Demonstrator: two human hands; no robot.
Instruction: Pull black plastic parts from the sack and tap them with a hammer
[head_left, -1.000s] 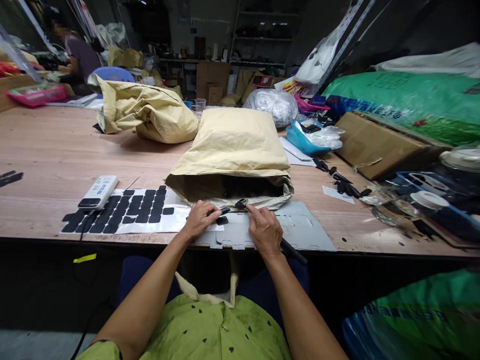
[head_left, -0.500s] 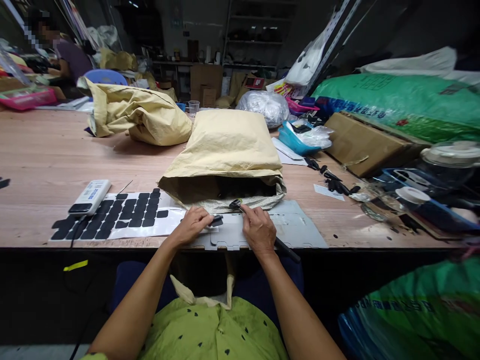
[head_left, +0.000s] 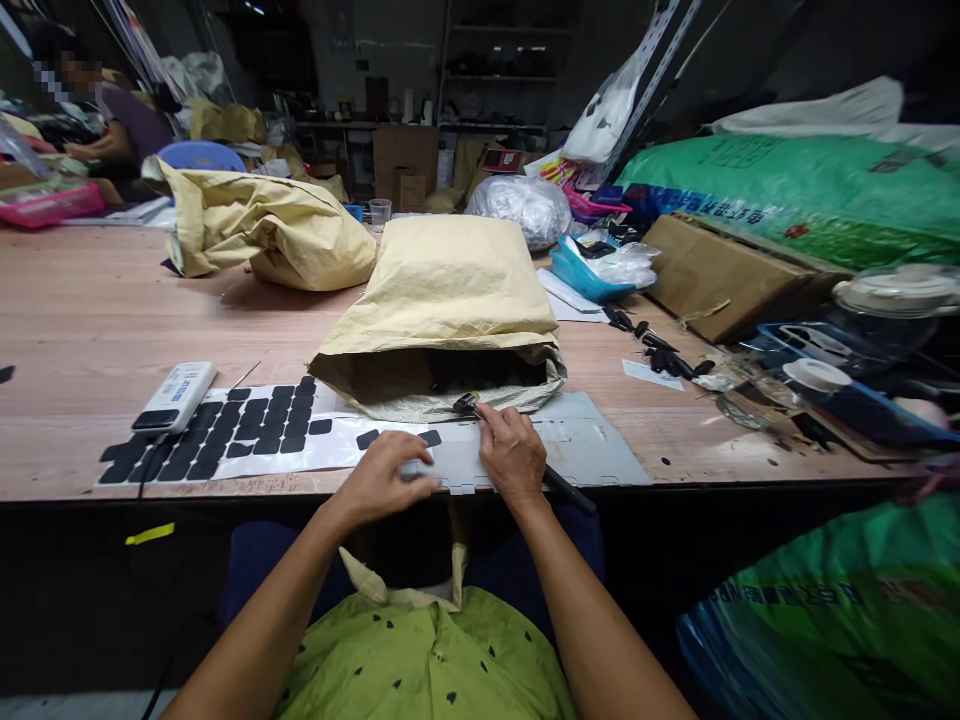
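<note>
My right hand (head_left: pixel 514 455) is closed round a black pen-like tool (head_left: pixel 466 404); its tip lies at the open mouth of a tan sack (head_left: pixel 450 290) and its handle sticks out behind my wrist. My left hand (head_left: pixel 386 478) rests curled at the near edge of a grey flat plate (head_left: pixel 600 450), and whatever its fingers hold is hidden. Just beyond its fingertips a small black pad (head_left: pixel 430 437) lies on the white sheet. That white sheet (head_left: pixel 337 455) carries rows of several black pads (head_left: pixel 255 425). A white handheld device (head_left: pixel 176 392) sits on the sheet's left end.
A crumpled tan sack (head_left: pixel 255 225) lies further back on the wooden table (head_left: pixel 97 320). To the right are a cardboard box (head_left: pixel 712 270), a blue tray (head_left: pixel 592 278), loose black parts (head_left: pixel 664 358) and green sacks (head_left: pixel 787 185). Another person (head_left: pixel 112 125) sits far left.
My left hand has let go of the small black piece, drawn back toward the table edge and curled up. The right hand with the tool has barely moved.
</note>
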